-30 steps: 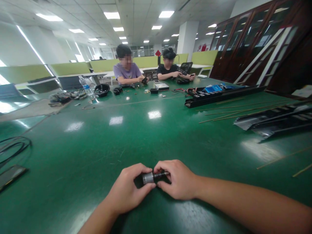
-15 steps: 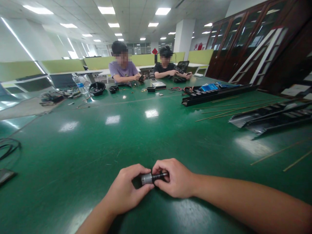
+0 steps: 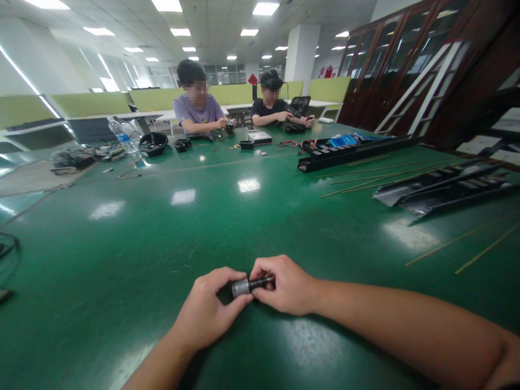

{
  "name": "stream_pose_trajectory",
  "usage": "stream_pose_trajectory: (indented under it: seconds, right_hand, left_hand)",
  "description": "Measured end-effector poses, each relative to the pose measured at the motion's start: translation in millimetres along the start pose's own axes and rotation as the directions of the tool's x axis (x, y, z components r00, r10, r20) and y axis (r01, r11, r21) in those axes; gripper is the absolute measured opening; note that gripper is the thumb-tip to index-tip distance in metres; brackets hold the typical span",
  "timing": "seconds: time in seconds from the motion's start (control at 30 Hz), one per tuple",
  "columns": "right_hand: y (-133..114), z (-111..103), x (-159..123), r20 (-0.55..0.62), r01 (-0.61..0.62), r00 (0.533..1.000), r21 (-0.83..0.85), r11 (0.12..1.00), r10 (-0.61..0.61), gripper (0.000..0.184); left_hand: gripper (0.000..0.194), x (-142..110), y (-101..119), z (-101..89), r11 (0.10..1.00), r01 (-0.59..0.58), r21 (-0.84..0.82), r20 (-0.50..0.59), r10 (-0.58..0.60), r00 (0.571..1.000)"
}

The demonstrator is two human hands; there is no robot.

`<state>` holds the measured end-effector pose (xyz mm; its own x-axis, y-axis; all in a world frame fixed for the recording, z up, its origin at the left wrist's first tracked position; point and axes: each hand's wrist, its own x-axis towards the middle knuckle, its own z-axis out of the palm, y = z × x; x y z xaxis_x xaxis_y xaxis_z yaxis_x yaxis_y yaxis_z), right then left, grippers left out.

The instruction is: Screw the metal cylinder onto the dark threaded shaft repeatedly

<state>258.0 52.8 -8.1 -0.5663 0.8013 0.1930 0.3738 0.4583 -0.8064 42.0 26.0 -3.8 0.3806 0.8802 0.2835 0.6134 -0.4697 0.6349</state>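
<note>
A small cylindrical motor [image 3: 248, 286] with a silver body and a dark ribbed shaft end is held just above the green table. My left hand [image 3: 207, 309] grips the silver end, with its fingers curled around it. My right hand [image 3: 284, 284] pinches the dark end between thumb and fingers. The two hands nearly meet, and they hide part of the motor.
Long black slotted channels [image 3: 357, 153] and thin brass rods [image 3: 483, 247] lie to the right on the green table [image 3: 122, 254]. Two seated people work at the far end among small parts, a water bottle [image 3: 124, 140] and a black bowl [image 3: 153, 143].
My hands and the motor have shifted slightly up and left in the view, along with the far scene. My grip on the motor looks the same.
</note>
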Motion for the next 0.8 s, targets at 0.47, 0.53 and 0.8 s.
stream_pose_trajectory:
  seconds: [0.47,0.53,0.8]
  right_hand:
    - [0.7,-1.6,-0.6,-0.003,0.008,1.0,0.017,1.0,-0.008,0.009]
    - [0.2,-1.4,-0.5,-0.002,-0.002,1.0,0.037,0.999,0.002,0.009]
    - [-0.6,-1.2,-0.2,0.002,-0.017,1.0,0.083,0.996,0.017,0.007]
  left_hand:
    - [0.026,1.0,2.8,1.4,1.0,0.003,0.022,-0.004,-0.003,1.0]
    - [0.026,1.1,3.3,1.2,0.999,0.006,0.033,-0.001,-0.006,1.0]
    - [0.028,-1.6,-0.5,1.1,0.998,0.023,0.065,-0.002,-0.023,1.0]
